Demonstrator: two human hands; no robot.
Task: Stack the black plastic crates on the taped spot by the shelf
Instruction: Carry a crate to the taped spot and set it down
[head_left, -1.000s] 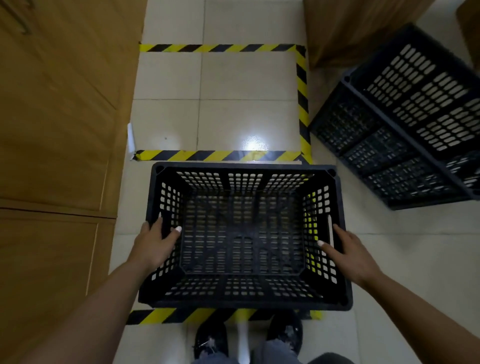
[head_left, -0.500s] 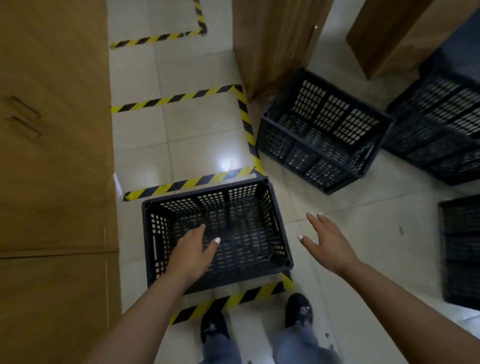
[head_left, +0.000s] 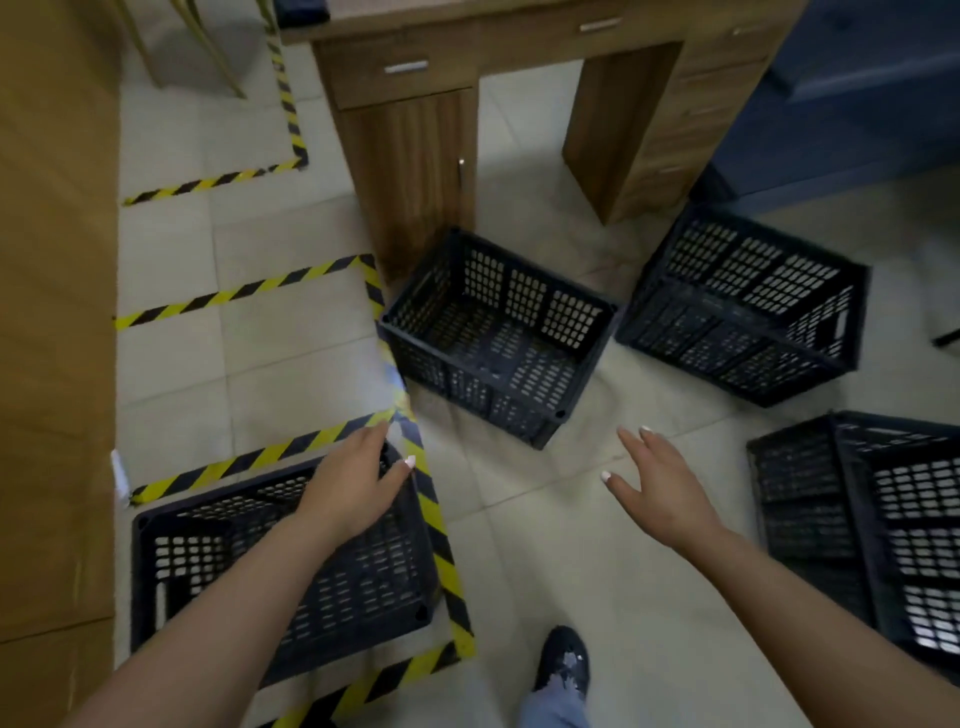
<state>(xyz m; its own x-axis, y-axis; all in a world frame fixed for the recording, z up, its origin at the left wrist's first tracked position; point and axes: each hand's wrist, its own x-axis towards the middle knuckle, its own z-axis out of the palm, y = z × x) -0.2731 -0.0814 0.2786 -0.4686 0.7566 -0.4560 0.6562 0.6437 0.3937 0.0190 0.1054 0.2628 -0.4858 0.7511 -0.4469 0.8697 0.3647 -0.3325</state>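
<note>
A black plastic crate (head_left: 208, 561) stands inside the yellow-and-black taped rectangle (head_left: 441, 551) beside the wooden shelf (head_left: 52, 312) on the left. My left hand (head_left: 353, 488) hovers over that crate's far right corner with fingers spread, holding nothing. My right hand (head_left: 660, 488) is stretched out over bare floor, fingers straight and empty. A second crate (head_left: 493, 338) lies ahead by the desk leg. A third crate (head_left: 748, 312) lies further right, and another crate (head_left: 883, 530) sits at the right edge.
A wooden desk (head_left: 415, 156) with drawers stands straight ahead. A dark blue sofa (head_left: 857, 93) fills the top right. More taped rectangles (head_left: 244, 291) mark the tiled floor along the shelf. My shoe (head_left: 563, 660) is at the bottom.
My hands have let go of the crate, which now stands in the taped spot. My view has swung right toward the other crates, and both hands reach forward, empty.
</note>
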